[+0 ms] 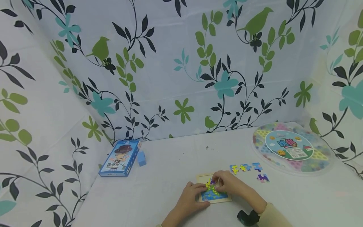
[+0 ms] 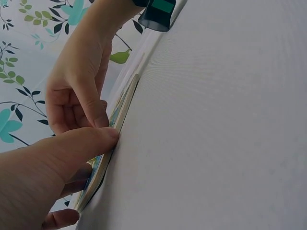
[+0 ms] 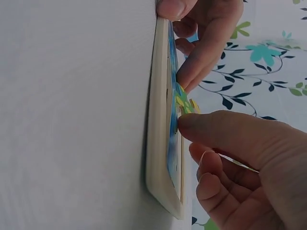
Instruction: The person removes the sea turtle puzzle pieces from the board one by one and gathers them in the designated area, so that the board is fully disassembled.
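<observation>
A small wooden-framed jigsaw puzzle (image 1: 221,200) lies on the white table, its lower part filled with blue and green pieces. My left hand (image 1: 193,197) grips its left side, thumb at the near edge and fingertips on the pieces. At the puzzle's upper right, my right hand (image 1: 228,183) pinches a piece between thumb and fingers. In the right wrist view, a green-and-yellow piece (image 3: 184,100) stands slightly raised by the thumb; the fingers hide part of it. Several loose jigsaw pieces, among them a yellow-and-blue piece (image 1: 234,169) and a purple piece (image 1: 263,178), lie beyond the right hand.
On the left lies a blue card-game box (image 1: 120,159) beside a small blue block (image 1: 141,158). A round clear-covered board-game set (image 1: 320,154) lies at the back right. A dark wrist device (image 1: 248,217) is by the right sleeve. Patterned cloth hangs behind.
</observation>
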`<state>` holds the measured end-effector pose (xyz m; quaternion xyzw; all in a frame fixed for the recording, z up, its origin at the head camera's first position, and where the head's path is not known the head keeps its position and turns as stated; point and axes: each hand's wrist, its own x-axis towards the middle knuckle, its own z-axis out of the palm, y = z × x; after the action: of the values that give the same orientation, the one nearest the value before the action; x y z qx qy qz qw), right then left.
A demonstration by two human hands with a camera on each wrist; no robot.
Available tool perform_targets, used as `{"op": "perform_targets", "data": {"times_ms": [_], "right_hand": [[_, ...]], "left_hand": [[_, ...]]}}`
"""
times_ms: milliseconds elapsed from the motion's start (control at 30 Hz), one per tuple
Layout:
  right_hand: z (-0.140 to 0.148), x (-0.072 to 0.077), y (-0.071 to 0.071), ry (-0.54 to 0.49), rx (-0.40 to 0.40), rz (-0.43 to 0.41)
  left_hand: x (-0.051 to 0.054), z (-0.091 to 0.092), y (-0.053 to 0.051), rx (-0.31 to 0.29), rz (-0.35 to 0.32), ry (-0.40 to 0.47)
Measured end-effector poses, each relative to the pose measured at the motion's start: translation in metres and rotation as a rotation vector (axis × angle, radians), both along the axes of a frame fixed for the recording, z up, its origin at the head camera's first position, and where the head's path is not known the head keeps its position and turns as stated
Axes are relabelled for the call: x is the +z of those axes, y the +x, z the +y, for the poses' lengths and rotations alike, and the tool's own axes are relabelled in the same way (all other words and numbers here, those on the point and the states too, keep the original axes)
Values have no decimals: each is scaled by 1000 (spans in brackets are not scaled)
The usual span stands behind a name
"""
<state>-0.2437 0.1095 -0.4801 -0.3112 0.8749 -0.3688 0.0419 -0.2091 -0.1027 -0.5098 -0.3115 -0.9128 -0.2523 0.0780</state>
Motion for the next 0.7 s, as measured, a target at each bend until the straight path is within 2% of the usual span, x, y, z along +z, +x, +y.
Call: {"op": "perform_targets", "data": {"times_ms": [233, 467, 700], "right_hand": [[1, 0, 0, 16, 21, 40], [4, 2, 0, 5, 2, 15], [5, 3, 0, -1, -11, 15]], "left_hand": [[1, 0, 0, -8, 0, 4], [1, 0, 0, -11, -2, -4], [4, 0, 0, -3, -30, -8]]}}
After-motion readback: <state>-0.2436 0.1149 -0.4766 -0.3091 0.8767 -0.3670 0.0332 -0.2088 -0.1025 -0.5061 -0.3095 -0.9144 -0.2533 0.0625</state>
